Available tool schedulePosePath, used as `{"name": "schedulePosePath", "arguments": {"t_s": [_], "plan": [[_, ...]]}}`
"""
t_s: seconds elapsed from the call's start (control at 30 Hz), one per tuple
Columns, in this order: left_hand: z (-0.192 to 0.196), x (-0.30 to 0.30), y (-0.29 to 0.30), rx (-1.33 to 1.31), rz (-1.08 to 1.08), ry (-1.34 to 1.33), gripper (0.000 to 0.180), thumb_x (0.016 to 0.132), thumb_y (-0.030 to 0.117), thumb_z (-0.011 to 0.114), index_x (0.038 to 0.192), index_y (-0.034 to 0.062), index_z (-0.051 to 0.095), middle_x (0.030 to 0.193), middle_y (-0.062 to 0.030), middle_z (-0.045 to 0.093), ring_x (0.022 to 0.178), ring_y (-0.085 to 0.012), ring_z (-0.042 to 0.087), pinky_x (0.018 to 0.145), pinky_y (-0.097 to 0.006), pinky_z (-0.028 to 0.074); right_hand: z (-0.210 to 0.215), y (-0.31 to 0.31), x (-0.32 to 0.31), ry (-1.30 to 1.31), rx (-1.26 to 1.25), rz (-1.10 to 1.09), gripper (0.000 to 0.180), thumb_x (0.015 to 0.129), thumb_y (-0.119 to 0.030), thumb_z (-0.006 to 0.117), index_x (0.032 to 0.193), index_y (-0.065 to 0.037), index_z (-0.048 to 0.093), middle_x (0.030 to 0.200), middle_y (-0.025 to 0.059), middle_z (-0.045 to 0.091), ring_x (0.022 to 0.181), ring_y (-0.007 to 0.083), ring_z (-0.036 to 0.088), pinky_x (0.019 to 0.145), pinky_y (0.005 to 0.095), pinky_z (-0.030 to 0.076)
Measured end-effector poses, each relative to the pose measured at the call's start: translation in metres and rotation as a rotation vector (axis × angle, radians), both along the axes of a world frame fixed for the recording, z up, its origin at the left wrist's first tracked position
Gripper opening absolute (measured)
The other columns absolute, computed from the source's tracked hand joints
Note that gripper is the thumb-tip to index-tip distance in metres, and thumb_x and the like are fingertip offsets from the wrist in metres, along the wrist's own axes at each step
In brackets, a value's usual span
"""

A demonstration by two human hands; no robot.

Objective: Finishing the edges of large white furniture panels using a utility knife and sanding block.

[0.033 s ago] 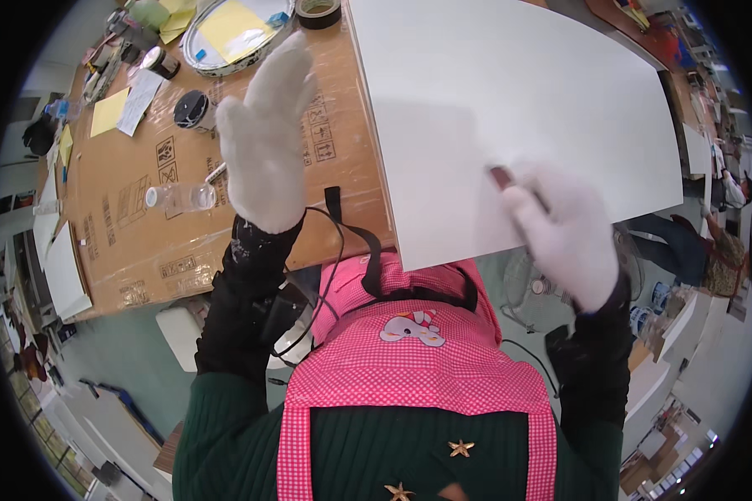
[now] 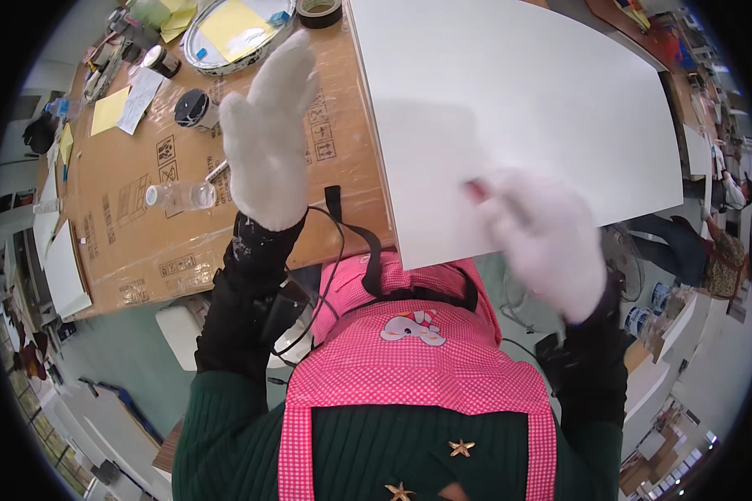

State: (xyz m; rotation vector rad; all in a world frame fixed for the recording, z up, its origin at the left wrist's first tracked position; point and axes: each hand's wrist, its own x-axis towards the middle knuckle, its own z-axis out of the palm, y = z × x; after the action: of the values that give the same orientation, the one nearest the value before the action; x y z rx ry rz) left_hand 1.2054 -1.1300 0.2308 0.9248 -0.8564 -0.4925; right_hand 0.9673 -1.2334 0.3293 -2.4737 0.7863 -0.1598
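Note:
My right hand [image 2: 547,242], in a white glove and blurred by motion, is closed around a small dark red block [image 2: 477,191]. Only the block's front end shows past the fingers, so its exact kind is unclear. Beneath it lies a large white panel [image 2: 510,75]; whether the block touches that surface I cannot tell. My left hand [image 2: 267,142], also white-gloved, is held over the brown cardboard-covered table [image 2: 226,242] with fingers stretched out and thumb apart. It holds nothing. Closest to it are a clear plastic bottle [image 2: 180,196] lying on its side and a dark-lidded jar [image 2: 194,108].
A round paint-marked lid [image 2: 194,52] carrying a yellow paper and a roll of tape [image 2: 319,12] are at the table's far side. Papers and small jars crowd the far left. A black cable [image 2: 341,250] hangs near my left forearm. A person [image 2: 673,246] is off to the right.
My right hand has moved left with the red block, over the white panel. My left hand has hardly shifted.

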Motion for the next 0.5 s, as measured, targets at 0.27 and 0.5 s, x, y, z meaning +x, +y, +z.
{"name": "schedulePosePath", "arguments": {"t_s": [0.27,0.5], "plan": [[0.033,-0.043,-0.015,0.044,0.185,-0.164,0.09,0.095,0.066,0.024,0.146,-0.0075,0.026,0.154,-0.0233,0.024,0.144,-0.0338,0.023,0.118,-0.047,0.014,0.012,-0.044,-0.001,0.105,0.289,-0.234,0.024,0.088,-0.024,0.058,0.1,-0.006,0.069,0.073,0.0129,0.065,0.061,0.0222,0.064,0.06,0.0349,0.051],[0.091,-0.067,-0.016,0.262,0.065,-1.003,0.084,0.074,0.036,0.074,0.138,-0.006,0.04,0.145,-0.0295,0.036,0.137,-0.0434,0.034,0.112,-0.05,0.029,-0.007,-0.175,-0.034,0.043,-0.159,-0.206,0.029,0.09,-0.029,0.056,0.093,-0.001,0.064,0.072,0.0129,0.062,0.067,0.0274,0.061,0.067,0.0378,0.05]]}}
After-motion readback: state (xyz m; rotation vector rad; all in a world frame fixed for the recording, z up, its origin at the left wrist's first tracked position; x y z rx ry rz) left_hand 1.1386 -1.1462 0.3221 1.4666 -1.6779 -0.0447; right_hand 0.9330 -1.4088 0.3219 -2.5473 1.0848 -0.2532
